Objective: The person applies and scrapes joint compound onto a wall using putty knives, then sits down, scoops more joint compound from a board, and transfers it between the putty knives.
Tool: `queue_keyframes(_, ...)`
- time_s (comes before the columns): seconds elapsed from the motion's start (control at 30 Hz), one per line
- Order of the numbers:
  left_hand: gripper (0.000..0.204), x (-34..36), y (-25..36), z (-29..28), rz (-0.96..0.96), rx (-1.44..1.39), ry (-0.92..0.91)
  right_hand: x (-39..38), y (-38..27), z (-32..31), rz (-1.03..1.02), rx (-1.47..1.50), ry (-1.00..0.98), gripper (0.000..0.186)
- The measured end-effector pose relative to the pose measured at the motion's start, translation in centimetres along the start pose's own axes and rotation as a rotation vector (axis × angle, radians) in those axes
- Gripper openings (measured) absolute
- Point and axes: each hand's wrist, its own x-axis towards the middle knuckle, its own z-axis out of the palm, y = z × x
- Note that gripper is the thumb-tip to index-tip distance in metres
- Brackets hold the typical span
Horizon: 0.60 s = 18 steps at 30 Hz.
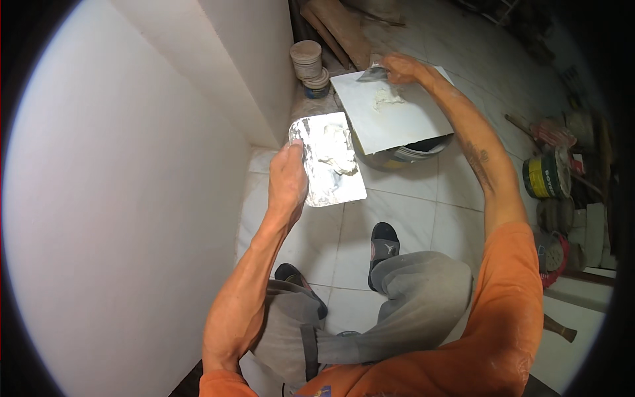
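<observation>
My left hand grips a flat metal plastering plate by its left edge, fingers hidden beneath and thumb on top. A thick lump of white putty lies on the plate. Farther off, my right hand is closed round a putty knife, its blade down at the far side of a white board. A smaller smear of white putty sits on that board, near the blade. Under the board, a bucket shows only in part. The plate's right edge is close to the board's left side.
A white wall runs along my left. Two stacked tubs and some brown boards stand beyond the bucket. On the right are a dark green and yellow bucket and clutter. Underfoot is tiled floor.
</observation>
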Motion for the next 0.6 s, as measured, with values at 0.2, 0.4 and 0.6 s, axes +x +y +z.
queue_keyframes(0.2, 0.037, -0.8, 1.1, 0.5, -0.007, 0.079, 0.031, -2.9, -3.3, -3.5, -0.039, 0.031, -0.143, 0.03)
queue_keyframes(0.4, 0.036, -0.1, 0.3, 0.2, -0.01, 0.057, 0.069, -4.7, -3.9, -3.7, -0.091, 0.052, -0.199, 0.036)
queue_keyframes(0.6, 0.036, 1.0, -1.0, -0.1, 0.004, 0.042, 0.109, -5.5, -4.1, -4.1, -0.077, 0.036, -0.274, 0.04)
